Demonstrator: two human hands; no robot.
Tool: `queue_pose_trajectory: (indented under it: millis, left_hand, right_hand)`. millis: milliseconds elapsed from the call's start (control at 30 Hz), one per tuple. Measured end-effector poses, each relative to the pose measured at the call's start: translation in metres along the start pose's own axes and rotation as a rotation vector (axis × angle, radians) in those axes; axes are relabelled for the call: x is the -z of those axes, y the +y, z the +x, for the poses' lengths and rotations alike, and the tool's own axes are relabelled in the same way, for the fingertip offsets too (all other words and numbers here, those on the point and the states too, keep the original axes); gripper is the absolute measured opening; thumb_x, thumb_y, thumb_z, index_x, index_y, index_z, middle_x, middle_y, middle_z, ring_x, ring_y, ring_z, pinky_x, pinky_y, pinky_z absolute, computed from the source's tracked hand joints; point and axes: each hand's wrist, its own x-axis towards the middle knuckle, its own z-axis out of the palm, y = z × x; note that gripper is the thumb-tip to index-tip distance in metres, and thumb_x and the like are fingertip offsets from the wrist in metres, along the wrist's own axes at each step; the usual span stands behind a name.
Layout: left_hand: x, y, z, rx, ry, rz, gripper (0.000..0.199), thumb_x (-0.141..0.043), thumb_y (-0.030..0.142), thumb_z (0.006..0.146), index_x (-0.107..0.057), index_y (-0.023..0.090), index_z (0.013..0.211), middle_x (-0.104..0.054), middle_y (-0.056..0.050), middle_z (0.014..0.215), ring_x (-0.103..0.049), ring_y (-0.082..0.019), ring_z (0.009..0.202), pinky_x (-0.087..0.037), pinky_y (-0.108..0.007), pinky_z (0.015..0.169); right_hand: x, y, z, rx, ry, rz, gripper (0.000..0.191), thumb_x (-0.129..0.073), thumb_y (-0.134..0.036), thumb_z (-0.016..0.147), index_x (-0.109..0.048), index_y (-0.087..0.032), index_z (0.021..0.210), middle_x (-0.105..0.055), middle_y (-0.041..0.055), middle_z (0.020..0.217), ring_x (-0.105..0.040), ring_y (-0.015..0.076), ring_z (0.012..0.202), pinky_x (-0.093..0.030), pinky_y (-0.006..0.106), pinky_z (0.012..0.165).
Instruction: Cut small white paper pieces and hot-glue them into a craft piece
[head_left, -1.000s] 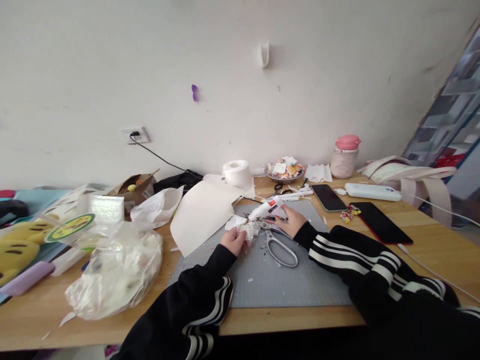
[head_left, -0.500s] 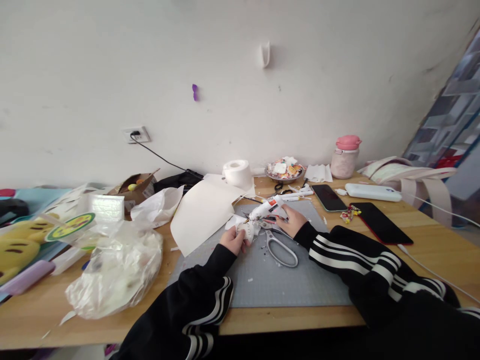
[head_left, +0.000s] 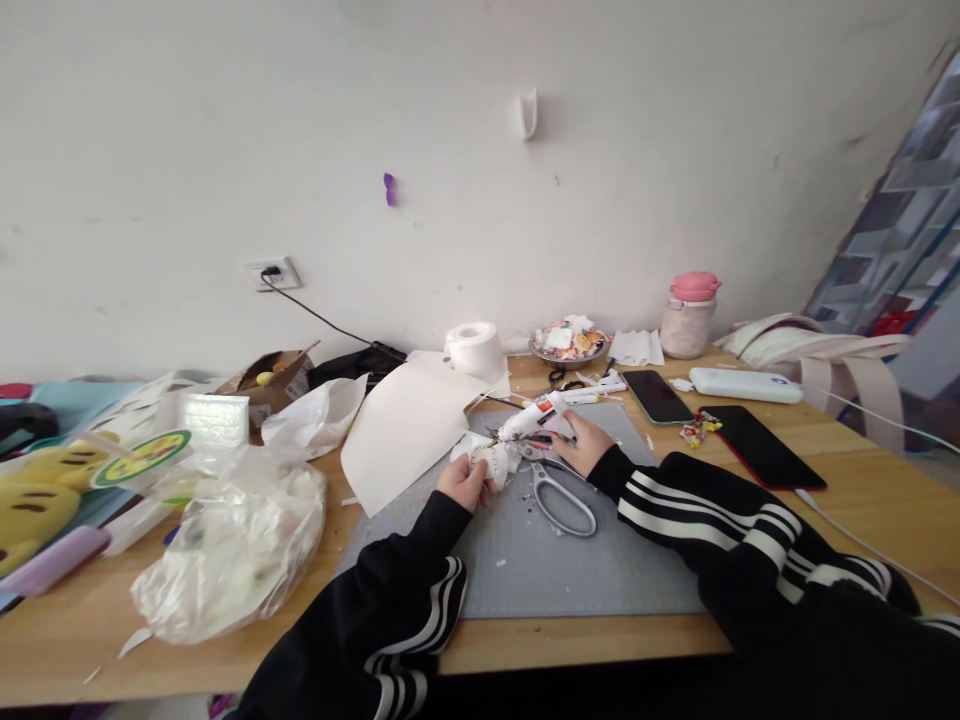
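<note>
My left hand (head_left: 463,484) is closed on a small white piece (head_left: 492,463) with a row of small dark marks along its edge. My right hand (head_left: 589,445) pinches a thin dark pen-like tool (head_left: 538,438) whose tip points left toward that piece; its exact kind is too small to make out. A white tube with a red-and-black label (head_left: 529,418) lies just behind the tool. Below the right hand, grey-handled scissors (head_left: 568,513) rest on the grey cutting mat (head_left: 577,580), their blades partly hidden.
A large white sheet (head_left: 409,425) lies left of the hands, near a white roll (head_left: 474,350). A bowl of small pieces (head_left: 568,345) stands behind. Two phones (head_left: 658,397), a power bank (head_left: 746,385) and a pink-lidded bottle (head_left: 688,320) are right; a plastic bag (head_left: 232,550) lies left.
The white piece in my left hand has turned slightly, and the left fingers have shifted a little. My right hand stays almost where it was.
</note>
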Motion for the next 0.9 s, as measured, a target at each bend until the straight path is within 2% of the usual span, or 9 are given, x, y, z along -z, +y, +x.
queue_pose_trajectory:
  millis: [467,900]
  left_hand:
    - [0.0028,-0.0039,0.0050,0.015,0.021,0.008,0.026,-0.053,0.038,0.075,-0.042,0.020,0.061,-0.053,0.004,0.042,-0.043,-0.008,0.028,-0.027,-0.020,0.031]
    - [0.0032,0.0003,0.0037,0.012,0.039,-0.002,0.023,-0.052,0.038,0.073,-0.041,0.020,0.063,-0.052,0.006,0.041,-0.042,-0.007,0.029,-0.026,-0.019,0.031]
  right_hand:
    - [0.0005,-0.0011,-0.0004,-0.007,0.013,-0.011,0.021,-0.048,-0.028,0.072,-0.056,-0.020,0.089,-0.060,0.0016,0.071,-0.054,0.0154,0.062,-0.037,0.023,0.058]
    - [-0.0004,0.0012,-0.0005,-0.009,0.028,0.046,0.021,-0.050,-0.027,0.071,-0.056,-0.022,0.091,-0.061,0.0021,0.072,-0.055,0.0171,0.065,-0.038,0.025,0.059]
